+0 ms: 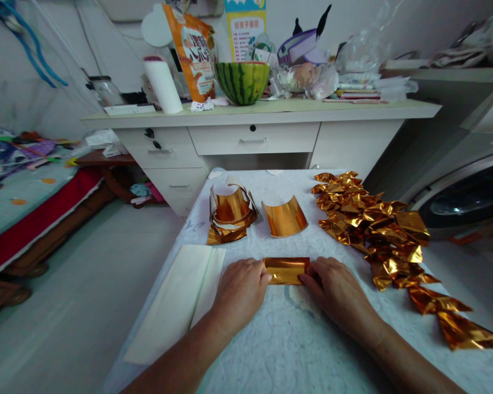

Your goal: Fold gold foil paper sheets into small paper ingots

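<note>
Between my two hands a sheet of gold foil paper (286,270) lies near the middle of the cloth-covered table, folded or rolled into a narrow strip. Its left end is pinched by my left hand (243,284), fingers closed. My right hand (332,287) grips the right end the same way, thumb on the near edge. Just beyond, a curved gold sheet (286,217) rests on the cloth. A loose stack of curled gold sheets (232,210) sits to its left. On the right runs a long pile of folded gold foil pieces (365,219) with pointed ends.
Folded off-white paper (168,301) lies left of my left hand. The table's cloth (263,350) is pale blue. Behind stands a white desk (254,137) bearing a cut watermelon (242,82) and an orange snack bag (195,60). A bed (28,208) is at left, a washing machine (468,164) at right.
</note>
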Demonstrator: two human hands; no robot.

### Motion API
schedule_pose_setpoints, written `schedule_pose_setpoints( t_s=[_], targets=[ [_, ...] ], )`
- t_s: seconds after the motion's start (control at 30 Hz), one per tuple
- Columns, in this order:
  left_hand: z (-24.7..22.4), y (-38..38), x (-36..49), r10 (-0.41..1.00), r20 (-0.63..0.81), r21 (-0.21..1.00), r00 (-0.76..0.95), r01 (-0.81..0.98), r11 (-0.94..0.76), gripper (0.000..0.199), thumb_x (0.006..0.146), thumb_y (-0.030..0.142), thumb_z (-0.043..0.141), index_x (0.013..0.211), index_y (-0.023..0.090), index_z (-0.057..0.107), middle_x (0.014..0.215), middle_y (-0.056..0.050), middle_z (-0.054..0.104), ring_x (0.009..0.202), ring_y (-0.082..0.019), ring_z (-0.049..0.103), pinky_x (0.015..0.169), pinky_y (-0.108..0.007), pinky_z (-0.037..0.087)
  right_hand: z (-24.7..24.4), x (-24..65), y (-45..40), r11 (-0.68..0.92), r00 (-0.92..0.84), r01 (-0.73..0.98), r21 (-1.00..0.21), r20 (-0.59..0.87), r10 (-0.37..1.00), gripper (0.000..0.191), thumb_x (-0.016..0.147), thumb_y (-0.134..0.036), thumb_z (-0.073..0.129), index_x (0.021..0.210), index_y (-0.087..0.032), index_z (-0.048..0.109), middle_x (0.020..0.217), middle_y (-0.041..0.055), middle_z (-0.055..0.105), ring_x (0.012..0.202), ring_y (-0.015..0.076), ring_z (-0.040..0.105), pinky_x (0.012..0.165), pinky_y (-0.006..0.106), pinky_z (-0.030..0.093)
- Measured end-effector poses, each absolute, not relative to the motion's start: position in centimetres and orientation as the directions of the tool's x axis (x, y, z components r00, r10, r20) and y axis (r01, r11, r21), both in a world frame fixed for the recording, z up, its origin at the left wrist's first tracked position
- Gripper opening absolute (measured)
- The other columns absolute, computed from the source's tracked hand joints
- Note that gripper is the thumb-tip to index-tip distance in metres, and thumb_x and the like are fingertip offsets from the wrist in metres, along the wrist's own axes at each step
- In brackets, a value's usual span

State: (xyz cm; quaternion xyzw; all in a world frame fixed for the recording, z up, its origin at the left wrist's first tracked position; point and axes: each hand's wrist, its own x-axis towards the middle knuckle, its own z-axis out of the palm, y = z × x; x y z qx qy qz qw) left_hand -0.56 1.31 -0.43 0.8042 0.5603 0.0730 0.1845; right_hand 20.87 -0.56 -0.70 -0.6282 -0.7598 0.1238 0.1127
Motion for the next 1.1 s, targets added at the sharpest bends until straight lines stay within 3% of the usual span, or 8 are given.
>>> schedule_pose_setpoints(
  t_s=[0.73,1.1],
  targets=[
    [0.04,0.98,0.18,0.921,-0.11,0.233,0.373,0.911,-0.34,0.021,0.094,0.025,0.044,0.09,0.016,0.063,0.092,-0.01,0.069,0.09,-0.025,0.063,0.082,-0.038,0.045,-0.44,20.75,-0.4,0.171,-0.184,0.937,-0.304,-0.016,0.983,0.024,0.093,-0.029,0.052,0.077,-0.018,0.066,0.079,0.0065,0.067,0.078,0.0224,0.061,0.074,0.033,0.042],
    [-0.05,0.88,0.35,0.924,-0.088,0.227,0.371,0.911,-0.344,0.021,0.094,0.025,0.045,0.092,0.015,0.063,0.091,-0.01,0.069,0.09,-0.025,0.064,0.082,-0.039,0.046,-0.57,20.69,-0.47,0.176,-0.188,0.937,-0.301,-0.01,0.982,0.025,0.093,-0.029,0.051,0.077,-0.018,0.066,0.078,0.0061,0.068,0.078,0.022,0.061,0.074,0.033,0.041]
  ],
)
